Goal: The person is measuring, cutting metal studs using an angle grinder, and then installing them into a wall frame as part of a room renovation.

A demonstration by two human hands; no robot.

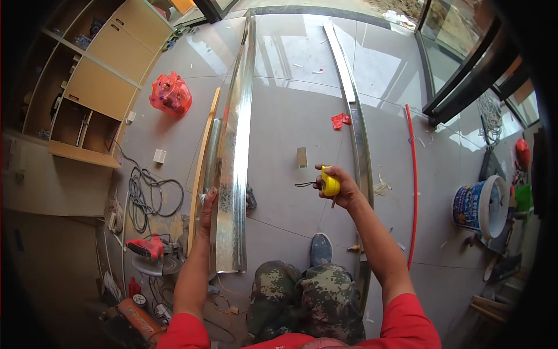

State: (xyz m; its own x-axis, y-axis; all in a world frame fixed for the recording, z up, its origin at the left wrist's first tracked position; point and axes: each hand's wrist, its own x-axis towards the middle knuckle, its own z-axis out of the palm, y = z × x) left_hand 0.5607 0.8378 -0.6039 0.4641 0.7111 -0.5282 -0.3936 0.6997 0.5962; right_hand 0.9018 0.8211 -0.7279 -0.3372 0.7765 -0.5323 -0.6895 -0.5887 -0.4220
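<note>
In my right hand (pixel 343 189) is a yellow tape measure (pixel 330 185), its dark wrist loop hanging out to the left, fingers wrapped round the case. My left hand (pixel 207 209) grips the left edge of a long, shiny galvanized metal channel (pixel 232 180). The channel reaches from near my knees toward the far glass front; some of my left fingers are hidden beside or behind it. Left of it, a wooden strip (pixel 203 168) lies lengthwise. A second long metal channel (pixel 361 151) runs on the floor below my right forearm.
A red power saw (pixel 148 249), coiled black cable (pixel 148 198) and orange machine (pixel 139 320) are at the lower left, under a wooden cabinet (pixel 119 52). A red plastic bag (pixel 170 96) sits farther off. To the right are a red pipe (pixel 412 174) and a bucket (pixel 469 206).
</note>
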